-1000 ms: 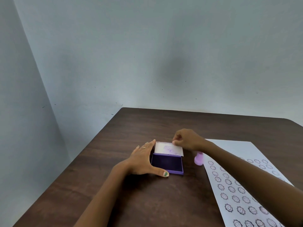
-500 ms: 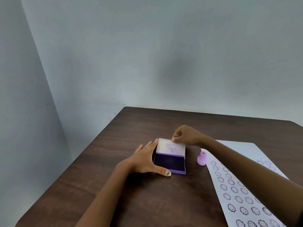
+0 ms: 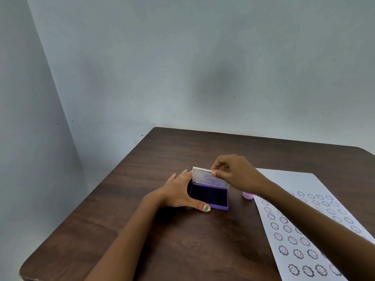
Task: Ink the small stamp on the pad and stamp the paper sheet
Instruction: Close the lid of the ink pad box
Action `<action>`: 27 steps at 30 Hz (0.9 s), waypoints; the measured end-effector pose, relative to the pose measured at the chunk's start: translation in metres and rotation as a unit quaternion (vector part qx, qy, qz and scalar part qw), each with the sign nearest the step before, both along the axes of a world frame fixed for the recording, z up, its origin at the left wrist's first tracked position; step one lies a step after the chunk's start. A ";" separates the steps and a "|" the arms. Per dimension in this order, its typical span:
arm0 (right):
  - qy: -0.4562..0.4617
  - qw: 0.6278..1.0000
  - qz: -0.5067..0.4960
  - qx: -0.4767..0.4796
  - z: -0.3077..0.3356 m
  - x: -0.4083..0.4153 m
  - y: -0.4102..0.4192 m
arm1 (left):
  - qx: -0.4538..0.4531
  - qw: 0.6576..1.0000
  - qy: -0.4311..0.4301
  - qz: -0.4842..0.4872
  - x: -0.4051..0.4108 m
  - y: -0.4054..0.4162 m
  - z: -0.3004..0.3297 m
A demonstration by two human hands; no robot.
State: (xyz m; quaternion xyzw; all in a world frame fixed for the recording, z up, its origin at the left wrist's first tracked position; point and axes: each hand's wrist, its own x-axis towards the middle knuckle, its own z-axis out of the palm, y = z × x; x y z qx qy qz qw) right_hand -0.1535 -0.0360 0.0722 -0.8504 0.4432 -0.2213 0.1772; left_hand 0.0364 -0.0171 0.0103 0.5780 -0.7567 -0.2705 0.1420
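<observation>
Left hand (image 3: 178,194): lies flat and spread on the worktop (image 3: 142,199), palm down, pressed against the left side of the ink pad (image 3: 209,196); thumb stretched along the pad's near edge, fingers pointing away along its left wall; a ring on one finger; it grasps nothing, only braces the case.
Left forearm: runs from the lower middle of the view up and right to the pad.
Right hand (image 3: 233,173): curled, thumb and forefinger pinched on the top edge of the pad's lid (image 3: 207,177), remaining fingers folded in above.
Right forearm: crosses from the lower right corner, passing over the paper sheet (image 3: 300,236).
Ink pad: purple case on the worktop between the two hands, dark inked surface exposed.
Lid: pale, raised at a steep tilt from the far hinge edge, faint purple marks on its inner face.
Small stamp (image 3: 248,195): lilac, standing on the worktop just right of the pad, beside the sheet's left edge, partly hidden behind the right wrist; neither hand touches it.
Paper sheet: white, lying flat at the right, covered in rows of round smiling-face prints.
</observation>
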 end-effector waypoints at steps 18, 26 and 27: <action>0.070 0.980 0.019 -0.188 -0.055 -0.006 0.050 | -0.012 1.000 0.012 -0.008 0.003 0.000 -0.002; 0.055 0.991 -0.003 -0.122 -0.053 -0.012 0.051 | -0.016 1.000 0.016 -0.009 0.003 0.001 -0.001; 0.068 0.992 -0.002 -0.108 -0.053 -0.012 0.051 | -0.016 1.000 0.015 -0.008 0.003 0.001 -0.001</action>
